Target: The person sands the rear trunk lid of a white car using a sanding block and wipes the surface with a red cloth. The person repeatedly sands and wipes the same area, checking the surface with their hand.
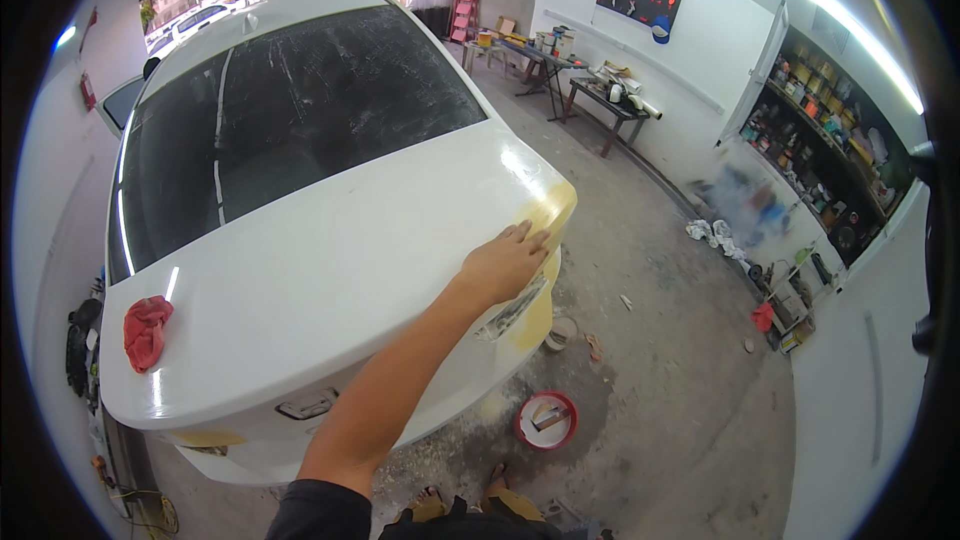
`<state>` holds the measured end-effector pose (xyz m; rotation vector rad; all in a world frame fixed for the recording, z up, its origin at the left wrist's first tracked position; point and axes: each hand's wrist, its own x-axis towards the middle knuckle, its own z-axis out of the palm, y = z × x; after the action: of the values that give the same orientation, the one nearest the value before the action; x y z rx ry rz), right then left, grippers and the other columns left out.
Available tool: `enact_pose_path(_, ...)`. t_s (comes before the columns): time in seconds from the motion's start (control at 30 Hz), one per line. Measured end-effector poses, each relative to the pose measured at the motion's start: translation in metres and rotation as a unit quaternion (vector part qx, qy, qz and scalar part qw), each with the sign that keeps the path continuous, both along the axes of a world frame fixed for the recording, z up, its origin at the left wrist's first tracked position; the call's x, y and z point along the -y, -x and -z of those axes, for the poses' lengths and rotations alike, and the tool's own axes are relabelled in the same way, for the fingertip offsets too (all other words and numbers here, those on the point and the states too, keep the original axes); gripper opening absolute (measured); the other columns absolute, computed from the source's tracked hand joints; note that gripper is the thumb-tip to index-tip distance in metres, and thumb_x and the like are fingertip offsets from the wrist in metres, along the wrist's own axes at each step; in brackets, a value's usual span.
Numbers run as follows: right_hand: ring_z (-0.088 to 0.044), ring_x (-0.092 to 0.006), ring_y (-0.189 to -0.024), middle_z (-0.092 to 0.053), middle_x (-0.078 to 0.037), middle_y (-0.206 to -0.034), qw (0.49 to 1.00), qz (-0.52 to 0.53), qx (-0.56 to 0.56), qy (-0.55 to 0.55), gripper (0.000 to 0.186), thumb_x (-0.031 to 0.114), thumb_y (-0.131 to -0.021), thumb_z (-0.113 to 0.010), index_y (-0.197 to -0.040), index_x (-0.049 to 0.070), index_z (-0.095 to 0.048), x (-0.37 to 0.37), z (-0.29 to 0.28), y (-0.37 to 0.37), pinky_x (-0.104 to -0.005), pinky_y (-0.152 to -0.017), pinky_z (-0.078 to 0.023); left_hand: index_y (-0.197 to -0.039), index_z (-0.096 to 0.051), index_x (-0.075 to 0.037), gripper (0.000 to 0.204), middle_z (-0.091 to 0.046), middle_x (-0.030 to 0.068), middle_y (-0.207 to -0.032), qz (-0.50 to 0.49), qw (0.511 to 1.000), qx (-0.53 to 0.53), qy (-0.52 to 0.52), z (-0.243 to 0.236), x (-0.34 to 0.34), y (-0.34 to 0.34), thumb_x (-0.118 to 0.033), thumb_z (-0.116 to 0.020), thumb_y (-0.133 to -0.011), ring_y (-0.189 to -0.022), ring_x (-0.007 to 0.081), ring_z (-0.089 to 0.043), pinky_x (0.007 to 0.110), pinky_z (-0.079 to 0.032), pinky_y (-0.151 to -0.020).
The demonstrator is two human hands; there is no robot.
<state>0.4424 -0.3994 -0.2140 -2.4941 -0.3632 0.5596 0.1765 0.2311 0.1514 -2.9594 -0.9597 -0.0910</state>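
A white car [330, 250] stands in front of me, with its trunk lid nearest. My left hand [505, 265] reaches out to the right and rests palm down on the lid's rear right corner. Its fingers are stretched out and touch a yellowish patch [543, 208] on the white surface. Just below the hand is the right tail-light recess [512, 312], partly covered by the wrist. A crumpled red cloth [147, 333] lies on the left part of the lid. My right hand is out of view.
On the floor stand a red-rimmed bucket [572, 430] with tools in whitish liquid and a smaller pail [562, 333] beside the bumper. Cluttered tables [610, 108] line the far wall. At right is a cabinet of cans [820, 130]; yellow cable [165, 520] lies lower left.
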Motion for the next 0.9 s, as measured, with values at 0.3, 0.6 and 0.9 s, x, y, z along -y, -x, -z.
enact_pose_path(0.3,-0.06,-0.036,-0.125,-0.065,-0.018,-0.137,0.994,-0.011,-0.089,0.062,0.055,0.04,-0.097,-0.064,-0.14,0.006,-0.061,-0.073,-0.012,-0.075,-0.042,-0.103,-0.046,-0.125,-0.073,-0.015,0.04,-0.069,0.0008,-0.134,0.01,0.969,0.149,0.195,-0.022,0.051,0.059,0.001,-0.068,-0.089,-0.137,0.0257,-0.053,0.039,-0.04,-0.12)
enact_pose_path(0.6,-0.061,-0.0293,-0.123,-0.066,-0.015,-0.135,0.993,-0.071,-0.089,-0.031,0.049,0.029,-0.097,-0.067,-0.136,0.001,-0.062,-0.146,-0.003,-0.185,-0.0394,-0.105,-0.046,-0.158,-0.038,-0.011,0.096,-0.033,0.0065,-0.166,-0.278,0.954,0.099,0.046,-0.006,0.067,0.045,-0.064,-0.07,-0.084,-0.155,0.0333,-0.024,0.055,-0.016,-0.126)
enact_pose_path(0.9,-0.062,-0.0296,-0.118,-0.066,-0.018,-0.131,0.991,-0.121,-0.057,0.021,0.053,0.034,-0.095,-0.069,-0.134,0.0,-0.062,-0.219,0.009,-0.223,-0.0415,-0.102,-0.048,-0.162,-0.027,-0.012,0.105,-0.023,0.0084,-0.17,-0.231,0.969,-0.066,0.054,-0.021,0.023,0.02,-0.073,-0.062,-0.085,-0.157,0.0418,-0.009,0.07,-0.008,-0.12)
